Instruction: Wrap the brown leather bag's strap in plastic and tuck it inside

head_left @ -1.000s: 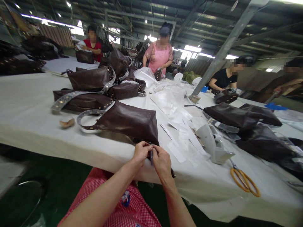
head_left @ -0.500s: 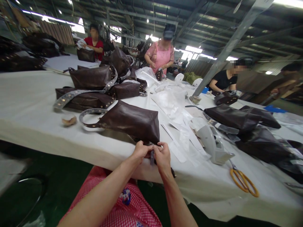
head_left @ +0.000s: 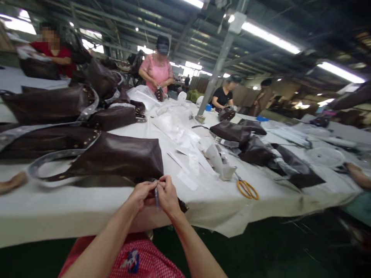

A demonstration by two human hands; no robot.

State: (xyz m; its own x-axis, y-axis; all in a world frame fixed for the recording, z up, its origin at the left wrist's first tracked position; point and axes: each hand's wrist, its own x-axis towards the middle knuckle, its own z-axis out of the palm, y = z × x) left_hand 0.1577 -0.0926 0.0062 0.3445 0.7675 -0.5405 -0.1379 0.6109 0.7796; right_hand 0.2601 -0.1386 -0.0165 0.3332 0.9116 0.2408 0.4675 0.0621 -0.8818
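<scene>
A narrow greyish strip [head_left: 157, 196] is pinched by the fingertips of both the left hand [head_left: 141, 195] and the right hand [head_left: 168, 196], which are held close together at the front edge of the white-covered table [head_left: 208, 206]. What the strip is fixed to cannot be told. Just beyond the hands, a dark brown bag [head_left: 121, 156] is laid on the table, its plastic-wrapped strap [head_left: 35, 170] looped out to the left. To the right, yellow-handled scissors [head_left: 247, 189] are placed beside a pale dispenser [head_left: 220, 164].
</scene>
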